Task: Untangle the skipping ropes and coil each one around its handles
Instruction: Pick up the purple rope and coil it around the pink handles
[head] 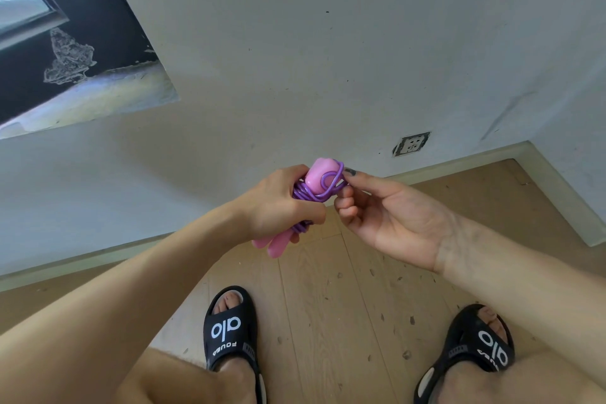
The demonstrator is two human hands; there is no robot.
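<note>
Rope point(314, 193) — purple, coiled round pink handles point(319, 172) — gripped by left hand point(278, 203); right hand point(387, 216) apparently pinches a loop.

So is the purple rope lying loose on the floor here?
No, the purple rope is wound around the pink handles, gripped in the left hand above the wooden floor.

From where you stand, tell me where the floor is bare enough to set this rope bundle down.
The wooden plank floor is bare between the two black slide sandals and ahead toward the pale skirting board. Right by the feet it is crowded.
</note>
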